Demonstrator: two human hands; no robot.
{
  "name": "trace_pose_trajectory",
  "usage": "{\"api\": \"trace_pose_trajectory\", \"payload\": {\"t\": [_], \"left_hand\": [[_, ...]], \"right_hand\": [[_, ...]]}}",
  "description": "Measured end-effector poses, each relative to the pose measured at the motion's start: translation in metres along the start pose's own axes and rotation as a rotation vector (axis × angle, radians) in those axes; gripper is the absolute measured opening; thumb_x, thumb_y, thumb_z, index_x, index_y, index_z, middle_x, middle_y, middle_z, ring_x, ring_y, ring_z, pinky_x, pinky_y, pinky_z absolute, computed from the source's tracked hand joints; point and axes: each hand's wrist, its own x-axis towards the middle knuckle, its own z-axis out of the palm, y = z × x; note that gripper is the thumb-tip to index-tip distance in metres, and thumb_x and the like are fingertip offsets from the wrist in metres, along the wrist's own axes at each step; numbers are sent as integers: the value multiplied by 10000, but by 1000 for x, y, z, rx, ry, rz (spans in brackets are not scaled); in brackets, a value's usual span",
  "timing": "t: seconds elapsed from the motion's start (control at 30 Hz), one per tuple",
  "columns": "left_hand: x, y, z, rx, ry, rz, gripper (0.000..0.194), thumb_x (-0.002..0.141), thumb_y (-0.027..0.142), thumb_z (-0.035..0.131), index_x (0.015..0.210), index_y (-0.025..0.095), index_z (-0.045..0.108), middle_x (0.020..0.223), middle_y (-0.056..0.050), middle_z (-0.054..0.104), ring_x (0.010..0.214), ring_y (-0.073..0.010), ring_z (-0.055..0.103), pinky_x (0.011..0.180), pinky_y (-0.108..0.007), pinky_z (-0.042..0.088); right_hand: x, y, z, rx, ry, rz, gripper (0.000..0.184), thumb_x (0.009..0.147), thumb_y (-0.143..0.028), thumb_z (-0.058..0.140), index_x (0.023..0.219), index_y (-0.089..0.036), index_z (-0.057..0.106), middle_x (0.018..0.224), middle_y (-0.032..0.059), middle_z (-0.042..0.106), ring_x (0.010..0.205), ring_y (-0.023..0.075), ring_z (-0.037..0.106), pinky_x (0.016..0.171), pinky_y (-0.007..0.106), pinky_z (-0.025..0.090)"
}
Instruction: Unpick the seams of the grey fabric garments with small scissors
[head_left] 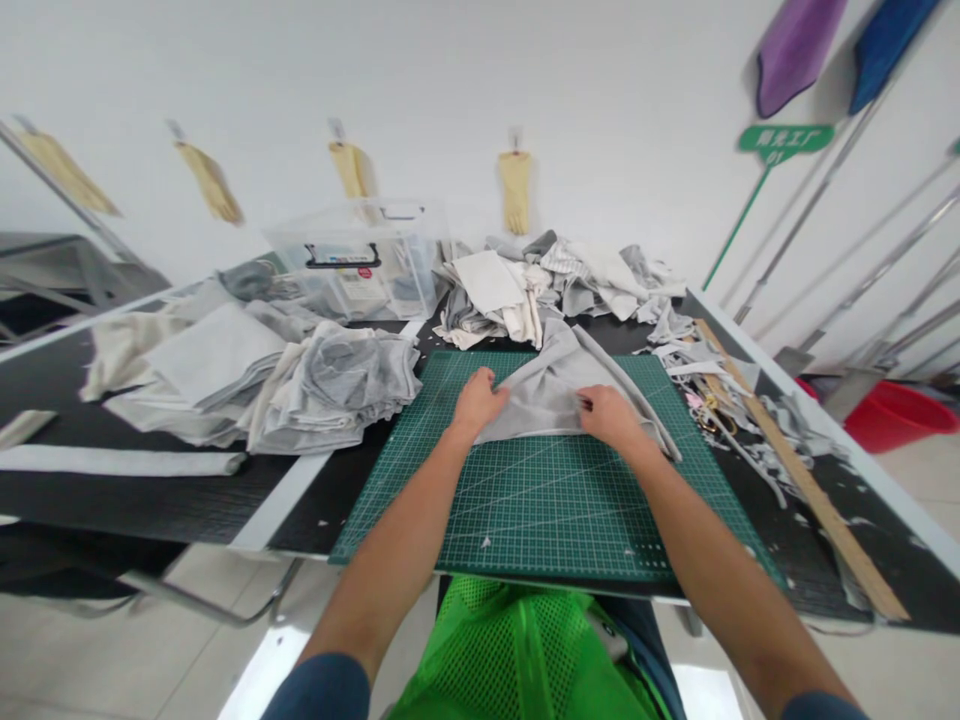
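A light grey piece of cloth point(544, 390) lies creased and partly bunched over the upper part of a green cutting mat point(540, 500). At its left edge, my left hand point(480, 403) has its fingers closed on the fabric. My right hand point(609, 415) pinches the same cloth near its middle right; the fingertips are partly hidden. A fold of the cloth runs down past my right hand onto the mat.
Stacks of grey and white cloth point(337, 385) lie to the left, with a clear plastic box point(367, 265) behind. More cloth is heaped point(495, 285) at the back. On the right are a wooden ruler point(817, 500), fabric scraps and scissors point(709, 410). A red bucket point(900, 415) stands beyond.
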Motion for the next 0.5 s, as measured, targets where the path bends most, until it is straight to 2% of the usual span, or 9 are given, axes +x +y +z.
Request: {"api": "trace_pose_trajectory", "payload": {"t": [0.07, 0.1, 0.17, 0.23, 0.3, 0.4, 0.5], "left_hand": [[-6, 8, 8, 51, -13, 258, 529, 858, 299, 676, 1367, 178, 600, 1363, -135, 628, 1313, -275, 552, 1149, -404, 408], [-7, 12, 12, 77, -46, 330, 537, 850, 284, 677, 1375, 198, 608, 1392, -123, 610, 1329, -268, 541, 1166, -397, 393], [-8, 16, 14, 129, -128, 353, 441, 857, 240, 645, 1297, 218, 683, 1342, -111, 640, 1280, -253, 583, 1150, -371, 410], [-6, 17, 11, 162, -174, 227, 323, 880, 189, 582, 1153, 220, 752, 1219, -100, 704, 1173, -228, 649, 1081, -323, 455], [-4, 14, 3, 173, -175, 72, 291, 888, 154, 538, 1055, 217, 767, 1130, -93, 748, 1105, -215, 686, 1002, -291, 485], [-2, 7, -13, 194, -151, -82, 232, 863, 156, 559, 989, 167, 753, 1032, -151, 774, 1015, -256, 727, 882, -312, 519], [-3, 1, -26, 257, -203, -240, 187, 854, 207, 585, 907, 120, 742, 857, -205, 762, 844, -296, 752, 776, -350, 534]], "right_hand": [[1, -4, 1, 12, 17, -121, 366, 893, -127, 497, 1176, -155, 728, 1201, 141, 731, 1149, 233, 634, 1048, 323, 396], [1, -5, 2, 7, -6, -144, 374, 894, -117, 498, 1190, -156, 724, 1216, 140, 725, 1157, 233, 630, 1062, 329, 389], [0, -6, 1, -19, -65, -104, 357, 905, -125, 497, 1167, -159, 737, 1199, 148, 730, 1158, 248, 635, 1043, 339, 411], [-1, -8, -4, -64, -103, 6, 330, 898, -151, 518, 1131, -142, 750, 1157, 177, 739, 1147, 278, 650, 991, 343, 451], [-3, -10, -10, -118, -122, 108, 319, 877, -184, 552, 1114, -98, 746, 1126, 223, 736, 1115, 310, 675, 940, 355, 484], [-9, -15, -19, -162, -112, 172, 348, 870, -247, 586, 1122, -53, 728, 1140, 276, 717, 1077, 333, 704, 912, 368, 508], [-14, -18, -22, -131, -139, 198, 359, 882, -289, 594, 1124, -63, 730, 1155, 276, 715, 1085, 330, 711, 914, 360, 509]]}}
